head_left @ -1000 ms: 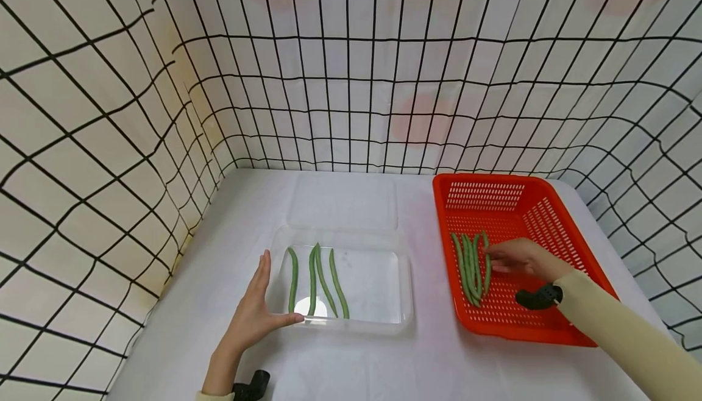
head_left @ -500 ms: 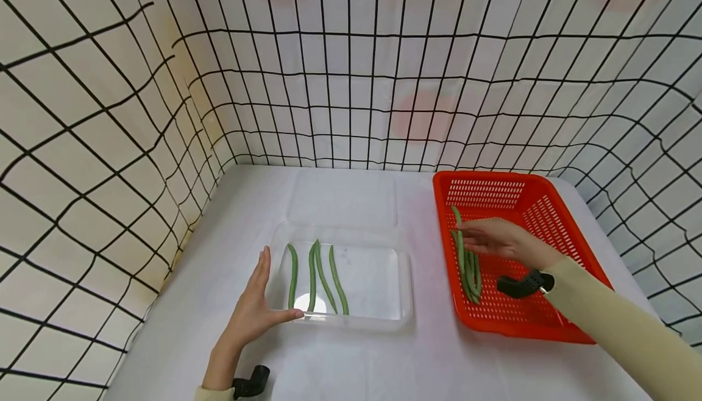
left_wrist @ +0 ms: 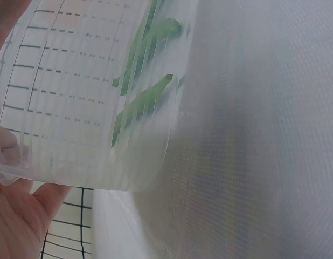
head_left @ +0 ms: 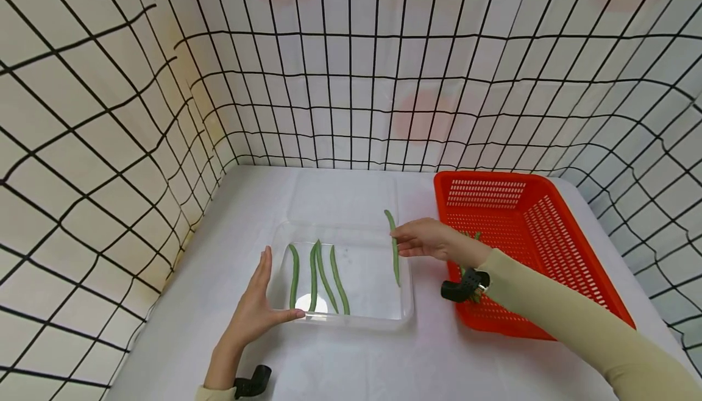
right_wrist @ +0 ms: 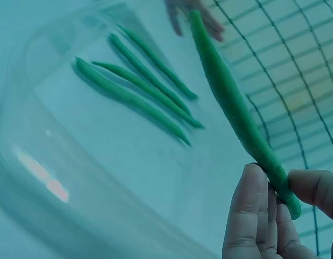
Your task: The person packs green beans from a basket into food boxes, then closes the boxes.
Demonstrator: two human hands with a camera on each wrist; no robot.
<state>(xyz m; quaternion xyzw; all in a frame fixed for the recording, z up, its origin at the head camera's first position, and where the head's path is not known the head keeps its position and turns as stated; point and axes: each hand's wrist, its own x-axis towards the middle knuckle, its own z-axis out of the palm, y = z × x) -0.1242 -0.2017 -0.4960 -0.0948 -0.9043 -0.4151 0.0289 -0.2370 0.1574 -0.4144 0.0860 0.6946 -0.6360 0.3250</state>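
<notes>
In the head view my right hand (head_left: pixel 430 240) pinches one green bean (head_left: pixel 396 264) over the right side of a clear plastic container (head_left: pixel 356 323). The right wrist view has this held bean (right_wrist: pixel 228 97) between thumb and fingertips, sticking out lengthwise. Several green beans (head_left: pixel 337 279) lie apart or nearly touching on the left half of the container's floor. My left hand (head_left: pixel 252 312) rests at the container's near left corner, fingers straight along the left side, thumb on the front rim. Through the container's wall (left_wrist: pixel 75 140), the left wrist view shows beans (left_wrist: pixel 142 105) inside.
A red perforated basket (head_left: pixel 548 255) stands at the right, with green beans (head_left: pixel 476 236) partly hidden behind my right forearm. Behind the container lies a flat clear lid (head_left: pixel 340 200) on the white cloth (head_left: pixel 384 364). Black netting (head_left: pixel 362 78) encloses the back and sides.
My right hand has lifted one green bean from the red basket and carried it left to above the container. The left hand and the beans in the container have stayed put.
</notes>
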